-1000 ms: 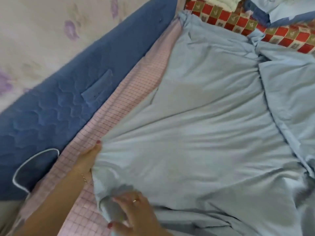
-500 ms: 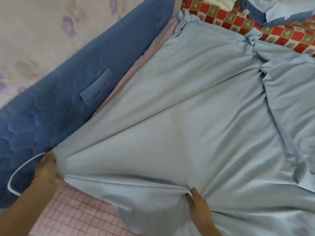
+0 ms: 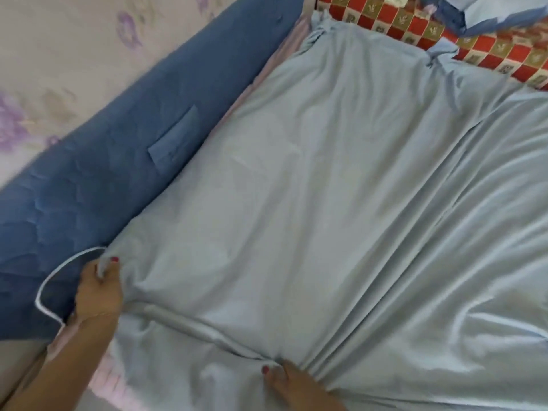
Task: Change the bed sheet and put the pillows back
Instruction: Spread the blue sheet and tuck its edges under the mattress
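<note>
Left hand (image 3: pixel 99 287) grip pinching blue sheet (image 3: pixel 311 203) beside blue padded rail (image 3: pixel 98 179), right hand (image 3: pixel 292 384) gripping fold

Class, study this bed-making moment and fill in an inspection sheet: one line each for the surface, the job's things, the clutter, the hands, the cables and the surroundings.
Surface: mattress in pink checked cover, bare only at the near left corner.
Job's things: light blue sheet spread over most of the bed, creased, bunched at the far edge.
Clutter: red checked blanket and blue cloth heaped at the far end.
Hands: left hand grips the sheet's edge by the headboard; right hand pinches a fold near the bottom.
Cables: nothing seen.
Surroundings: blue quilted headboard; flowered wall behind it.
</note>
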